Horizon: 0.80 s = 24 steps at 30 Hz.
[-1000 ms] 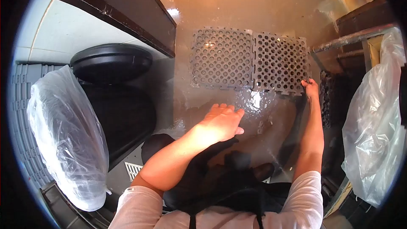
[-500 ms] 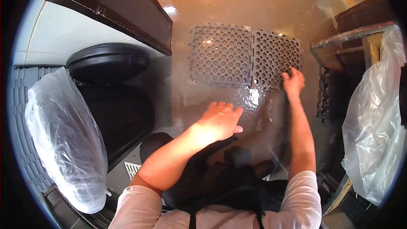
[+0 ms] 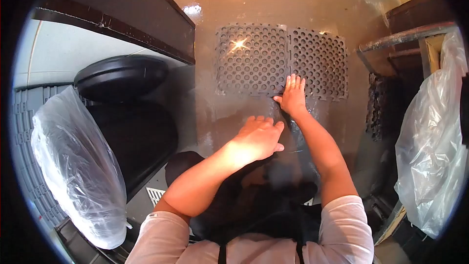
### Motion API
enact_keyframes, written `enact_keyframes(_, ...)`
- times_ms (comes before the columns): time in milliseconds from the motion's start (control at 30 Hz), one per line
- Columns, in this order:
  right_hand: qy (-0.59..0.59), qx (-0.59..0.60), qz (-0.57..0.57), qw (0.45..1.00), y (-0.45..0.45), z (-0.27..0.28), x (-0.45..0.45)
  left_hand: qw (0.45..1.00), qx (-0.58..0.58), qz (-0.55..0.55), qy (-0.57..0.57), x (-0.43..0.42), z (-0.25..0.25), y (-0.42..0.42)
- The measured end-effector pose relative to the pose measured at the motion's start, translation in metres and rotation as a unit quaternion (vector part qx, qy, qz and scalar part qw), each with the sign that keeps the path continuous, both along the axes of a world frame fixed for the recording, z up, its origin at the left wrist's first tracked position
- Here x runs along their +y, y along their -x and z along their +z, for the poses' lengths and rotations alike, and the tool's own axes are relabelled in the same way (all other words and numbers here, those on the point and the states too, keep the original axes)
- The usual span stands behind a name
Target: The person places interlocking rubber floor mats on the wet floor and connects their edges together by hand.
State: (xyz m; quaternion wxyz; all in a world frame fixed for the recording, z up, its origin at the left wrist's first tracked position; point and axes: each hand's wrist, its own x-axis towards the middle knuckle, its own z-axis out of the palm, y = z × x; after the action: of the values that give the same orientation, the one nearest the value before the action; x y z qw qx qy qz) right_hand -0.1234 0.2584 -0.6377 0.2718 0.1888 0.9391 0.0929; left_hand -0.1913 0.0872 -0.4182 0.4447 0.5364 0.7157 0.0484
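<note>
Two dark perforated floor mat tiles lie side by side on the wet floor: a left tile (image 3: 251,58) and a right tile (image 3: 322,61), their edges meeting along a toothed seam. My right hand (image 3: 293,97) rests with outstretched fingers on the near end of that seam, palm down. Nearer to my body, my left hand (image 3: 259,137) hovers over the floor with its fingers slightly bent and thumb apart. It holds nothing that I can see.
A black lidded bin (image 3: 122,78) and a clear plastic bag (image 3: 78,171) are at the left. Another plastic bag (image 3: 430,151) hangs at the right beside a metal rail (image 3: 410,35). A dark tile edge (image 3: 375,107) stands below the rail. The floor (image 3: 273,0) shines wet.
My right hand has moved left, from the right tile's near right corner to the seam between the tiles. The left hand has barely shifted.
</note>
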Motion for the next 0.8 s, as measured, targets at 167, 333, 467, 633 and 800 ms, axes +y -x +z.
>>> enact_keyframes(167,0.041,0.026,-0.022,0.999,0.001,0.014,-0.001,1.000,0.006,0.000,0.001,0.001,0.001,0.006)
enact_keyframes(333,0.155,-0.105,-0.031,0.982,0.031,0.060,-0.004,0.999,0.025,0.018,-0.024,0.000,-0.004,0.011)
enact_keyframes(467,0.127,0.140,-0.110,0.976,0.047,0.020,0.014,1.000,0.018,-0.002,-0.006,0.001,0.000,0.006)
enact_keyframes(633,0.138,0.055,-0.129,0.980,0.066,-0.001,0.027,1.000,0.010,-0.004,-0.008,-0.005,0.000,0.012)
enact_keyframes(800,0.165,0.061,-0.170,0.970,0.111,0.044,0.078,0.999,0.039,-0.004,-0.009,-0.009,0.004,0.010)
